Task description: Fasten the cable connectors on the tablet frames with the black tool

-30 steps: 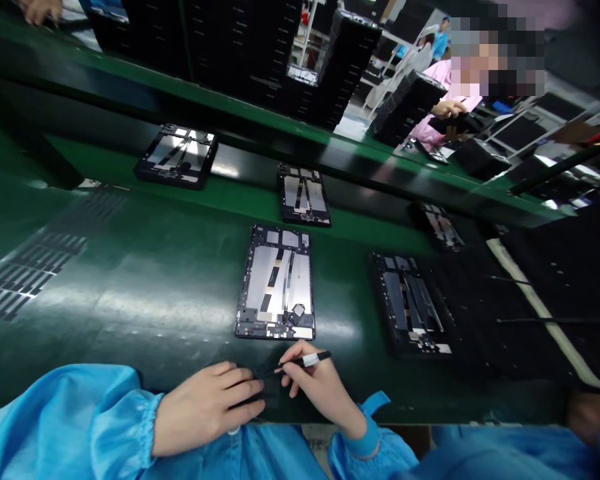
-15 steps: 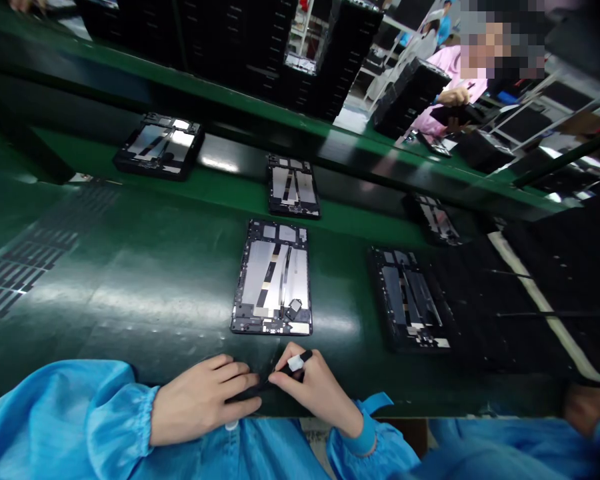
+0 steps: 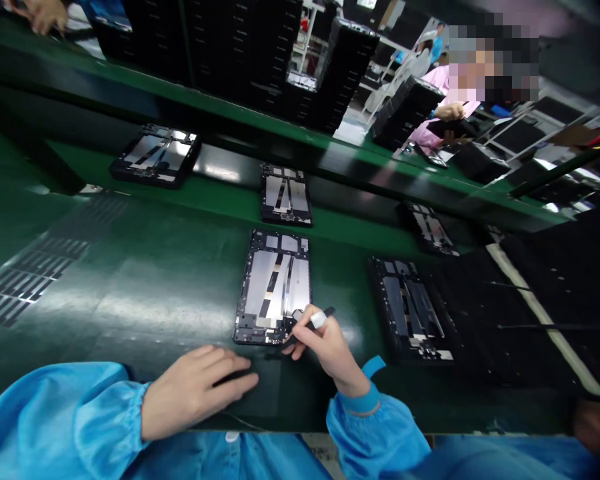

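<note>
While your left hand (image 3: 197, 387) rests palm down near the front of the tabletop (image 3: 155, 300), your right hand (image 3: 333, 347) has moved up from beside its fingertips to the lower right corner of the tablet (image 3: 273, 283). That tablet lies straight ahead of you, its insides bared. Your right grip is pinched around a pen-like tool (image 3: 319, 320); your fingers hide its working end, so you cannot tell here whether it touches. Your left grip is slack, fingers a little spread, nothing visible in it. This shift seems to bring the work onto the tablet's bottom edge, one-handed. A second tablet (image 3: 413, 310) lies well apart, rightward.
</note>
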{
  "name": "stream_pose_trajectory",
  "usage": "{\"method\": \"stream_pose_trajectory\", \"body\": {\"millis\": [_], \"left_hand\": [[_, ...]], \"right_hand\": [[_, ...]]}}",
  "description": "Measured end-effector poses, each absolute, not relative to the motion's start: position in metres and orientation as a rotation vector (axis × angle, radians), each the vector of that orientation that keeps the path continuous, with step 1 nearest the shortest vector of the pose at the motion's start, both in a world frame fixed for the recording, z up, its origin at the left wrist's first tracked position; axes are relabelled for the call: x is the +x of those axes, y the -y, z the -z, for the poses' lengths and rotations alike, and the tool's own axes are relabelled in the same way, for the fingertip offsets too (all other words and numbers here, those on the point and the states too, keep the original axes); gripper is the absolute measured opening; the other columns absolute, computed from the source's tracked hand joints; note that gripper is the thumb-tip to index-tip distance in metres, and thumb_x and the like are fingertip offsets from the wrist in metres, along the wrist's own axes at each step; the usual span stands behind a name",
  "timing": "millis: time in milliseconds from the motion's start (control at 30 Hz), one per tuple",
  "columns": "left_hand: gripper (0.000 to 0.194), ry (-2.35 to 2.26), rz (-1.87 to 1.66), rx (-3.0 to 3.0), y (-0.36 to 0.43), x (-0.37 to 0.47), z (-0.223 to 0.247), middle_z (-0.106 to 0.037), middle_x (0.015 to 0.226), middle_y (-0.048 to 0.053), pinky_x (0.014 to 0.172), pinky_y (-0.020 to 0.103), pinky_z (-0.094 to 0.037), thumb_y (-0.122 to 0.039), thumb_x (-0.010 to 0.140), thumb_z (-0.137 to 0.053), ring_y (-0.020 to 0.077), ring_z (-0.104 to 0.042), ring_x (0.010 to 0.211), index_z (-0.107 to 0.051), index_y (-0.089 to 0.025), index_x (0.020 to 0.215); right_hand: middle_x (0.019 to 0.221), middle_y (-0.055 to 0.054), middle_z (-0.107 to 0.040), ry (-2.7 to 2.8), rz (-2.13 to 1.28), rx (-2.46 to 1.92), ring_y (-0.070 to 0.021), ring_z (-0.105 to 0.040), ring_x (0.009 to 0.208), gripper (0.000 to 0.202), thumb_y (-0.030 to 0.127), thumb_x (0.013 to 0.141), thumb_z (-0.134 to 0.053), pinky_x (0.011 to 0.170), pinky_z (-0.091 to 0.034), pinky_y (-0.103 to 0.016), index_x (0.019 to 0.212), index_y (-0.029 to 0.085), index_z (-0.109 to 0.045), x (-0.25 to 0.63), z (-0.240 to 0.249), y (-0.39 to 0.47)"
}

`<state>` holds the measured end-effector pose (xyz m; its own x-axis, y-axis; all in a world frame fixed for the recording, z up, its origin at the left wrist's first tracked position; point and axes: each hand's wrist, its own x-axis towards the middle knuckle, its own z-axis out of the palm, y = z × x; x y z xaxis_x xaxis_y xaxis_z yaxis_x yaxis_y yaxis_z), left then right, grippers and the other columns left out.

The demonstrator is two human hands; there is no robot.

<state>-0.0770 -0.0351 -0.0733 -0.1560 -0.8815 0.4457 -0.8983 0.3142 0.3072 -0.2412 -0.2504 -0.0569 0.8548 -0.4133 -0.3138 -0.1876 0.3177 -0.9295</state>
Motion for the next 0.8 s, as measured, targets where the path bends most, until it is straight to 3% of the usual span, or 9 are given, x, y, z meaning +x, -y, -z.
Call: {"method": "stream_pose_trajectory", "body": {"millis": [100, 267, 800], "left_hand": [[0.024, 1.977, -0.168, 1.667, 0.041, -0.057, 0.069, -0.073, 0.111, 0.007, 0.077, 0.032, -0.049, -0.019, 0.109, -0.048, 0.0192, -0.064, 0.092, -0.068, -0.018, 0.121], [0.022, 1.947, -0.202, 1.696, 0.044, -0.043, 0.079, -0.073, 0.112, 0.005, 0.083, 0.031, -0.049, -0.019, 0.11, -0.048, 0.0188, -0.064, 0.097, -0.068, -0.018, 0.118], [0.022, 1.925, -0.164, 1.667, 0.041, -0.044, 0.09, -0.073, 0.114, 0.006, 0.081, 0.032, -0.047, -0.015, 0.108, -0.049, 0.019, -0.064, 0.097, -0.067, -0.018, 0.12]], "right_hand": [[0.063, 0.0, -0.071, -0.537, -0.007, -1.323, -0.0227, -0.078, 0.063, 0.056, 0.066, 0.071, -0.086, 0.048, -0.057, -0.024, 0.081, 0.021, -0.053, -0.208, 0.048, 0.256], [0.059, 0.002, -0.069, -0.546, -0.158, -1.406, -0.0213, -0.077, 0.063, 0.05, 0.058, 0.072, -0.086, 0.05, -0.058, -0.022, 0.082, 0.02, -0.055, -0.179, 0.052, 0.261], [0.061, 0.001, -0.07, -0.581, -0.187, -1.489, -0.025, -0.079, 0.07, 0.044, 0.058, 0.075, -0.081, 0.06, -0.063, -0.03, 0.082, 0.021, -0.057, -0.178, 0.054, 0.259]]}}
